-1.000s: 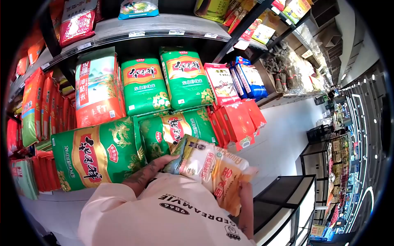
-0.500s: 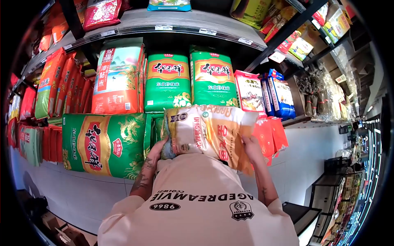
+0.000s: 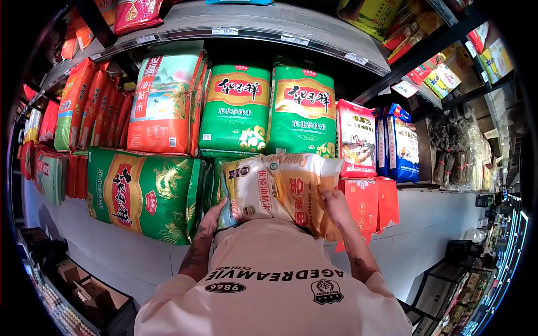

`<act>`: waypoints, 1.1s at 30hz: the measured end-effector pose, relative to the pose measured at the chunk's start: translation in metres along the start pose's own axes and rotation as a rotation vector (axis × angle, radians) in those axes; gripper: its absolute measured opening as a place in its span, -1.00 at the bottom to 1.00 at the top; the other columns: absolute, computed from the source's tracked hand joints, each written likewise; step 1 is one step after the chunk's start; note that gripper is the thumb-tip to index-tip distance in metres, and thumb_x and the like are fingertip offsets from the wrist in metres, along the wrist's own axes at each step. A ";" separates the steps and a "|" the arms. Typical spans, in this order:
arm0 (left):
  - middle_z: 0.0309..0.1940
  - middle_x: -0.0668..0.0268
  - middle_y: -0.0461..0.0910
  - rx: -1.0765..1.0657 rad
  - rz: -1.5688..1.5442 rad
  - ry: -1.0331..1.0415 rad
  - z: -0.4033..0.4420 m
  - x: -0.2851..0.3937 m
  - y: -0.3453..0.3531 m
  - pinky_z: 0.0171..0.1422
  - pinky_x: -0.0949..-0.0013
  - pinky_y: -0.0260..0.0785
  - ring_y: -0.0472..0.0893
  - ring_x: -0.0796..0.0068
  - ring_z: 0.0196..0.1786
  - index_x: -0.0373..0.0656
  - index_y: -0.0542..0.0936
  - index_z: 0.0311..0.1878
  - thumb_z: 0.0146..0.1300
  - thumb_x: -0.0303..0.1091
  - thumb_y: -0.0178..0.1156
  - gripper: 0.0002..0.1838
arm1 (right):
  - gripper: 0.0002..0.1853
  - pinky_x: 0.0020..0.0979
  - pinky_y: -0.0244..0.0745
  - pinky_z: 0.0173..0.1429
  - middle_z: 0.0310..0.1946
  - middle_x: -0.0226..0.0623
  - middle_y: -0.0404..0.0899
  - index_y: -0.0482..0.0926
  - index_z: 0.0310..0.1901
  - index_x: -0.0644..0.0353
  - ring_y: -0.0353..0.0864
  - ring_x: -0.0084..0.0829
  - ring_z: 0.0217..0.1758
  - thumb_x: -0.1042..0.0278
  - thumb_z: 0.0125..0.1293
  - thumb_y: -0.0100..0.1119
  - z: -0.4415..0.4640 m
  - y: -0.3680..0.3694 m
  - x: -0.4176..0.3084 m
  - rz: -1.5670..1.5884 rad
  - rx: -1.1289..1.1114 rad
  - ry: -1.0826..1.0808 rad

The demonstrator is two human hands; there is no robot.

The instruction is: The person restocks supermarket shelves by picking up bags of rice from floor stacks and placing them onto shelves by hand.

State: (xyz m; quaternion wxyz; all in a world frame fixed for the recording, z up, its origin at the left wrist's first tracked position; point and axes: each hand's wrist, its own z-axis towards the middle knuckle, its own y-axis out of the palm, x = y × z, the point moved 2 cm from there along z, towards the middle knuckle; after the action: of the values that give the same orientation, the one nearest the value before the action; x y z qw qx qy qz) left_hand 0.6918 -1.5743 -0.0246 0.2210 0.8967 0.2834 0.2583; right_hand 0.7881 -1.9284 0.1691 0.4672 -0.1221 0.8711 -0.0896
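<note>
Rice bag (image 3: 262,187) now level, tilted a second ago
Left hand (image 3: 210,217) and right hand (image 3: 335,206) grip opposite ends; probably weighty, soft, slippery; best supported underneath

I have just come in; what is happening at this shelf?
The left hand and the right hand hold a white-and-orange bag, one at each end, in front of the person's shirt. Beyond it, two green bags stand upright; to its left, a large green bag lies on its side.
</note>
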 end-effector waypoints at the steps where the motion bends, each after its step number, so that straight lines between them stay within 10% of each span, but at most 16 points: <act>1: -0.18 0.24 0.61 -0.008 -0.006 -0.008 0.000 -0.003 -0.005 -0.09 0.32 0.52 0.63 0.39 -0.21 -0.25 0.51 0.00 0.29 0.00 0.07 -0.53 | -0.59 -0.47 0.08 -0.59 -0.76 -0.49 0.28 0.43 -0.59 0.22 0.19 -0.62 -0.71 0.16 0.37 -0.07 -0.003 0.002 0.002 0.029 -0.001 0.003; 13: -0.16 0.23 0.61 -0.026 -0.205 0.005 -0.002 -0.023 0.002 -0.06 0.27 0.52 0.63 0.35 -0.22 -0.19 0.49 0.06 0.30 0.09 0.00 -0.48 | -0.68 -0.49 0.08 -0.56 -0.72 -0.48 0.30 0.46 -0.58 0.23 0.21 -0.63 -0.67 0.26 0.29 -0.01 0.041 -0.006 -0.068 -0.146 -0.217 0.124; 17: -0.15 0.24 0.61 -0.093 -0.364 0.041 0.026 -0.025 0.042 -0.06 0.25 0.51 0.64 0.32 -0.22 -0.16 0.48 0.08 0.28 0.14 -0.01 -0.44 | -0.74 -0.48 0.06 -0.57 -0.73 -0.44 0.32 0.48 -0.58 0.26 0.19 -0.63 -0.69 0.33 0.21 0.01 0.057 -0.028 -0.160 -0.315 -0.314 -0.147; 23: 0.06 0.21 0.48 -0.359 -0.346 0.294 0.057 0.050 0.209 0.17 0.15 0.35 0.51 0.29 0.05 -0.13 0.31 0.23 0.30 0.23 -0.18 -0.33 | -0.68 -0.55 -0.15 -0.73 -0.83 -0.61 0.16 0.39 -0.64 0.10 0.03 -0.69 -0.83 0.24 0.26 0.01 0.027 -0.077 -0.357 -0.406 -0.340 -0.225; 30: 0.19 0.17 0.38 -0.416 -0.203 0.905 0.122 0.238 0.440 0.27 0.03 0.23 0.42 0.21 0.18 -0.12 0.20 0.32 0.27 0.35 -0.28 -0.21 | -0.74 -0.49 0.01 -0.66 -0.73 -0.54 0.25 0.43 -0.54 0.15 0.13 -0.66 -0.74 0.22 0.26 0.02 0.011 -0.129 -0.574 -0.673 -0.139 -0.849; 33: 0.34 0.10 0.12 -0.464 -0.099 0.727 0.092 0.295 0.517 0.29 -0.20 0.08 0.21 0.01 0.32 -0.16 -0.03 0.39 0.13 0.51 -0.46 -0.01 | -0.58 -0.49 -0.03 -0.67 -0.86 -0.46 0.19 0.44 -0.67 0.20 0.07 -0.58 -0.83 0.17 0.32 0.05 -0.023 -0.103 -0.604 -0.557 0.108 -1.146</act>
State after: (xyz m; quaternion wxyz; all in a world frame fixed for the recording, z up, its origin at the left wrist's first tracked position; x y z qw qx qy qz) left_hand 1.1581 -1.7978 0.2847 0.3147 0.6592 0.3201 0.6033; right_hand 1.1046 -1.8464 0.6881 0.8237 -0.3488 0.4128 -0.1717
